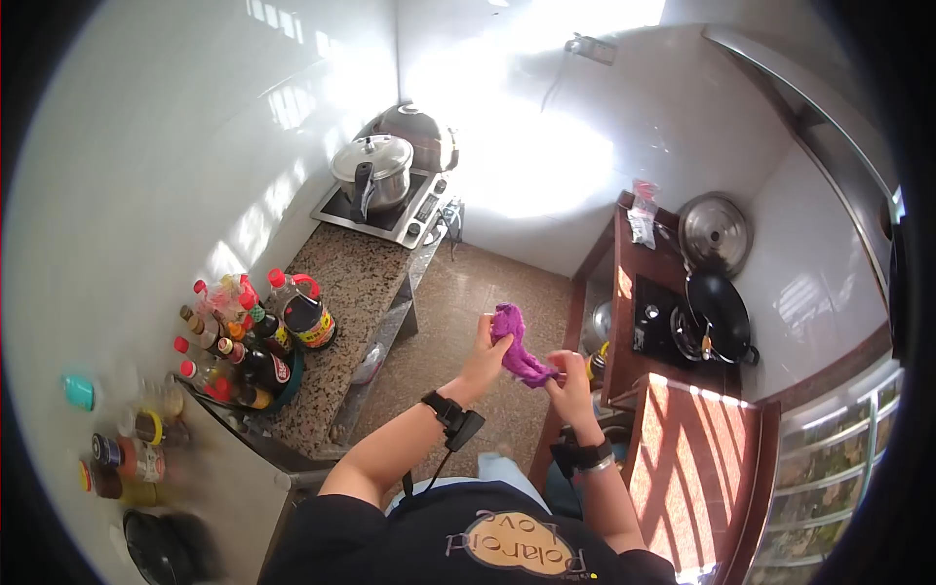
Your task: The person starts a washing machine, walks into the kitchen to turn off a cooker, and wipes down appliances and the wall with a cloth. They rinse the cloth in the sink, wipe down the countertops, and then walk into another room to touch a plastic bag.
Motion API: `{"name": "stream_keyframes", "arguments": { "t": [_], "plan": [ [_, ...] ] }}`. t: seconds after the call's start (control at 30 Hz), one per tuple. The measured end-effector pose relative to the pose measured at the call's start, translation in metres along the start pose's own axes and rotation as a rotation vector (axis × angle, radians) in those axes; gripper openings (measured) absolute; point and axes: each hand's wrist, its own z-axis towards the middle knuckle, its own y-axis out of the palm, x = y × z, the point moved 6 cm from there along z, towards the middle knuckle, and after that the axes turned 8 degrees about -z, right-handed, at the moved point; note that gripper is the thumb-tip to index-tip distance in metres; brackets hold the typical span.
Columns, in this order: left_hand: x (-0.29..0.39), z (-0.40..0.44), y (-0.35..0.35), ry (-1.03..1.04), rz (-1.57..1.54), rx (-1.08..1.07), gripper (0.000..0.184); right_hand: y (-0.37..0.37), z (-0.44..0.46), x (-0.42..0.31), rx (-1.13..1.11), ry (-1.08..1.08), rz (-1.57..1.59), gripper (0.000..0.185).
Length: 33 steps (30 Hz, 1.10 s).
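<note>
A purple cloth (519, 349) is stretched between my two hands, in front of my body and above the floor. My left hand (485, 357) grips its upper left end, fingers wrapped round the bunched fabric. Lower and to the right, my right hand (571, 380) pinches the other end between thumb and fingers. The cloth looks crumpled and hangs slightly bent between them. Both wrists wear dark bands.
On the left granite counter (356, 273) stand sauce bottles (255, 336) and a pressure cooker (375, 174) on an induction cooktop (414, 210). To the right, a black wok (719, 317) sits on a gas stove (655, 317) beside a large metal lid (716, 234). Sunlit brown countertop (690, 468) lies nearer.
</note>
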Motion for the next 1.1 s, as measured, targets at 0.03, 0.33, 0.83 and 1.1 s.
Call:
{"name": "stream_keyframes", "arguments": {
  "t": [0.03,0.33,0.83,1.1],
  "plan": [
    [0.007,0.004,-0.006,-0.023,0.004,-0.034,0.030,0.014,0.022,-0.001,-0.022,-0.013,0.011,0.041],
    [0.033,0.096,-0.074,0.148,0.385,0.007,0.033,0.134,0.178,0.025,-0.792,0.198,0.864,0.046],
    [0.070,0.215,-0.303,0.336,0.181,1.022,0.032,0.353,0.414,0.017,-0.636,0.043,0.294,0.052],
    [0.036,0.312,-0.305,0.083,1.642,0.568,0.044,0.335,0.431,0.019,-0.601,-0.266,0.011,0.040]
  ]
}}
